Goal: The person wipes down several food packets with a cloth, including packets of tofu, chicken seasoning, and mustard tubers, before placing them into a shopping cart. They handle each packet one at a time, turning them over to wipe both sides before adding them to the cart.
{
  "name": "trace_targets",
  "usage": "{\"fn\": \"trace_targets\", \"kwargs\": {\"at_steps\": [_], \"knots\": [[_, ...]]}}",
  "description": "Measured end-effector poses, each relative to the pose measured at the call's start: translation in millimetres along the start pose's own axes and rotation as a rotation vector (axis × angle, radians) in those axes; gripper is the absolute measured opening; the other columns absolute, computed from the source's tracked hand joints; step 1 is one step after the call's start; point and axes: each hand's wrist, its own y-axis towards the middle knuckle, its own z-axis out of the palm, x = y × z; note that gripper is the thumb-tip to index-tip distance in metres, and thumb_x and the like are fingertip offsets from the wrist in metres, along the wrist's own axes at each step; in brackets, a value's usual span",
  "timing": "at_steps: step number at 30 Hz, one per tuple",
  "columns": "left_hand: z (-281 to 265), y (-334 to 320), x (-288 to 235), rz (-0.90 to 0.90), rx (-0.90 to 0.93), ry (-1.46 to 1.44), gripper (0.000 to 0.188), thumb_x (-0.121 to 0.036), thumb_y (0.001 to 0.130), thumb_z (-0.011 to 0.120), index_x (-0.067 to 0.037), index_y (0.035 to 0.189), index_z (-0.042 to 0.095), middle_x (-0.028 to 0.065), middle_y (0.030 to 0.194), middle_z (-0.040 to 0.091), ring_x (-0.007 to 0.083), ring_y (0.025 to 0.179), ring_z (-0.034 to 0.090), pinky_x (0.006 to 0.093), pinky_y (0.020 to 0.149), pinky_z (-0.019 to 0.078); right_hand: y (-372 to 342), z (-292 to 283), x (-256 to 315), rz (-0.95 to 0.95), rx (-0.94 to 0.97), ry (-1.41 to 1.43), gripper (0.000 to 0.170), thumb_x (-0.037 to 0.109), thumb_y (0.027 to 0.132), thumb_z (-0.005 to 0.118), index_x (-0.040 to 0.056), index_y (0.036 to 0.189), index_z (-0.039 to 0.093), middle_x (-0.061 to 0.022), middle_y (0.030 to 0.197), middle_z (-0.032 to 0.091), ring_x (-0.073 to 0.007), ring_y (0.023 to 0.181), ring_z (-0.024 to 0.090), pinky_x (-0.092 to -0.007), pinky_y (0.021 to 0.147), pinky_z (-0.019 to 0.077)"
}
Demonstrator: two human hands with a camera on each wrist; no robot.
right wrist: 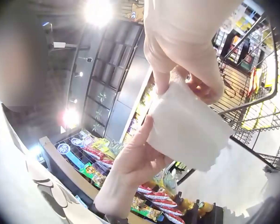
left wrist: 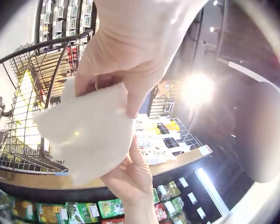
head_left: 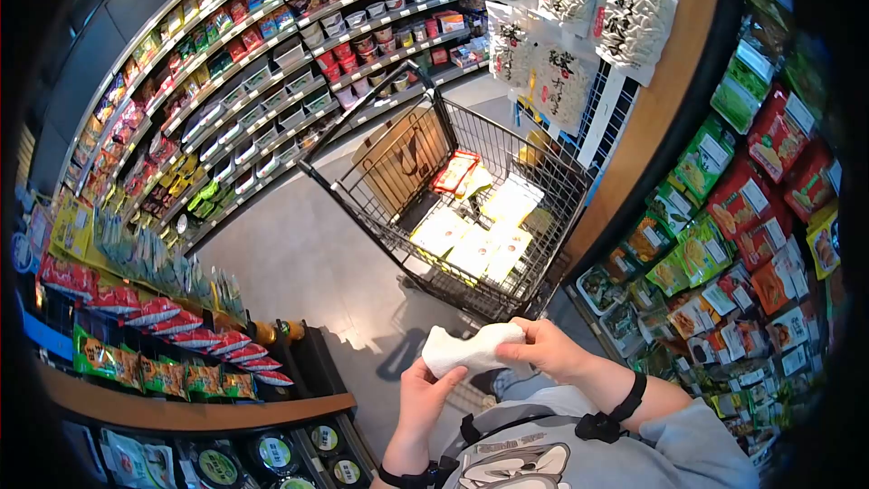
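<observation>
Both hands hold a soft white tissue [head_left: 463, 350] in front of the body. My left hand [head_left: 425, 398] pinches its left end, with the thumb on the near side. At the other end, the thumb and fingers of my right hand [head_left: 554, 353] grip it. In the left wrist view the tissue [left wrist: 91, 133] hangs broad and slightly creased with an uneven edge. The right wrist view shows the same tissue [right wrist: 189, 128] stretched between the two hands, some fingers hidden behind it.
A black wire shopping cart [head_left: 362, 217] stands just ahead, holding several packets [head_left: 471, 249] and a brown bag [head_left: 407, 158]. Snack shelves [head_left: 262, 63] curve along the left and back. Packaged food [head_left: 706, 217] fills a rack at right. White packs [head_left: 561, 9] hang behind the cart.
</observation>
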Motion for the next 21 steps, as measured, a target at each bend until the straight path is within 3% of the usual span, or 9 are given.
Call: {"fn": "trace_targets", "kwargs": {"at_steps": [5,6,8,10,12,14,16,19,21], "knots": [[11,55,-18,-0.015,-0.062,-0.063,0.021,-0.001,0.079,0.069,0.001,0.100,0.066,0.0072,0.106,0.062,0.0108,0.095,0.057,0.0238,0.082,0.0446,36,-31,34,-0.287,-0.126,-0.200,0.026,0.018,0.083,0.069,0.0000,0.102,0.064,-0.0029,0.107,0.057,-0.0077,0.084,0.053,-0.0212,0.070,0.0435],[14,67,-22,-0.015,-0.061,-0.057,0.021,-0.001,0.079,0.069,0.001,0.100,0.066,0.0072,0.106,0.062,0.0108,0.095,0.057,0.0238,0.082,0.0446,37,-36,47,-0.261,-0.175,-0.255,0.025,0.019,0.080,0.071,0.0004,0.095,0.066,-0.0060,0.119,0.052,-0.0148,0.094,0.052,-0.0269,0.081,0.0430],[20,92,-29,0.364,-0.201,0.424,0.017,-0.003,0.072,0.075,-0.006,0.089,0.071,0.0068,0.095,0.061,0.0154,0.087,0.055,0.0280,0.080,0.0435,50,-50,56,-0.400,-0.286,-0.455,0.025,0.020,0.077,0.072,0.0010,0.093,0.067,-0.0079,0.120,0.051,-0.0198,0.101,0.049,-0.0314,0.088,0.0397],[25,109,-36,0.447,-0.262,0.574,0.016,-0.002,0.071,0.074,-0.004,0.086,0.070,0.0077,0.098,0.058,0.0174,0.090,0.052,0.0299,0.084,0.0406,58,-61,61,-0.525,-0.402,-0.604,0.025,0.021,0.072,0.074,0.0020,0.088,0.068,-0.0127,0.127,0.048,-0.0315,0.119,0.036,-0.0410,0.103,0.0274],[37,121,-53,0.645,-0.319,0.763,0.016,-0.002,0.068,0.076,-0.001,0.081,0.068,0.0116,0.103,0.057,0.0252,0.103,0.050,0.0384,0.094,0.0357,63,-67,64,-0.535,-0.448,-0.591,0.024,0.020,0.074,0.074,0.0018,0.088,0.068,-0.0118,0.128,0.048,-0.0296,0.119,0.040,-0.0403,0.101,0.0314],[38,144,-56,0.647,-0.187,0.562,0.015,-0.003,0.068,0.077,-0.003,0.079,0.067,0.0113,0.102,0.060,0.0262,0.103,0.052,0.0420,0.095,0.0356,69,-76,70,-0.547,-0.468,-0.565,0.023,0.020,0.075,0.073,0.0017,0.088,0.068,-0.0105,0.128,0.049,-0.0277,0.117,0.043,-0.0400,0.099,0.0341],[33,164,-55,0.488,0.079,0.291,0.018,-0.005,0.074,0.075,-0.002,0.087,0.063,0.0106,0.106,0.062,0.0239,0.107,0.057,0.0431,0.099,0.0365,74,-81,71,-0.272,-0.293,-0.031,0.025,0.014,0.080,0.071,-0.0002,0.098,0.060,-0.0109,0.123,0.051,-0.0209,0.109,0.051,-0.0370,0.094,0.0413],[47,191,-57,0.101,0.194,-0.198,0.028,-0.003,0.079,0.070,0.000,0.103,0.057,0.0082,0.105,0.063,0.0187,0.100,0.060,0.0374,0.098,0.0392,86,-80,74,-0.405,-0.377,0.299,0.038,0.008,0.082,0.069,0.0015,0.110,0.043,-0.0124,0.118,0.052,-0.0165,0.104,0.054,-0.0334,0.090,0.0450],[48,216,-55,0.089,0.313,-0.188,0.044,-0.002,0.082,0.067,0.000,0.121,0.045,0.0098,0.112,0.058,0.0170,0.106,0.056,0.0339,0.097,0.0402,97,-83,77,-0.462,-0.435,0.308,0.049,0.006,0.081,0.070,0.0049,0.111,0.032,-0.0150,0.115,0.051,-0.0175,0.106,0.053,-0.0336,0.092,0.0446]]}}
